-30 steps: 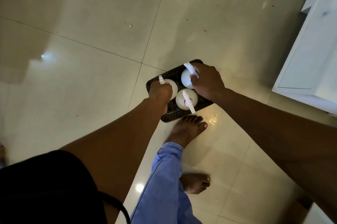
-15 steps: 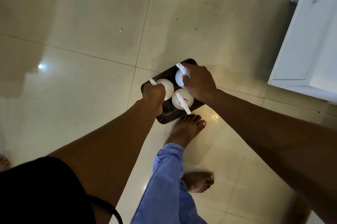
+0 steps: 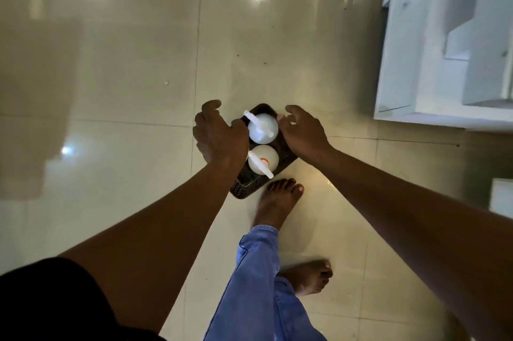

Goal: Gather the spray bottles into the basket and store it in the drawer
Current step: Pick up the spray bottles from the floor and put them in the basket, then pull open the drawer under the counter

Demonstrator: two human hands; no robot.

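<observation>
Two white spray bottles show in the dark perforated basket (image 3: pixel 251 188), which sits low over the glossy tiled floor (image 3: pixel 133 68); whether it rests on the tiles or hangs just above them cannot be told. The far bottle (image 3: pixel 263 128) and the near bottle (image 3: pixel 262 160) stand upright, one behind the other, their trigger heads pointing up toward the camera. The left hand (image 3: pixel 219 136) covers the basket's left side, so anything under it is hidden; its fingers (image 3: pixel 212 106) are loosely spread and curled, and whether they grip the rim cannot be told. The right hand (image 3: pixel 304 132) lies along the basket's right edge, fingers (image 3: pixel 294 111) spread and bent, touching or nearly touching the far bottle's side.

Just beside the basket's near corner stands a bare foot (image 3: pixel 277 202) below a blue trouser leg (image 3: pixel 258 279), with the other foot (image 3: pixel 308 277) farther back. A white cabinet (image 3: pixel 444 63) with stepped fronts rises at the upper right, well apart from the basket, with open floor between them. Ceiling lights reflect as bright spots on the tiles, and a black sleeve (image 3: pixel 55 304) fills the lower left corner.
</observation>
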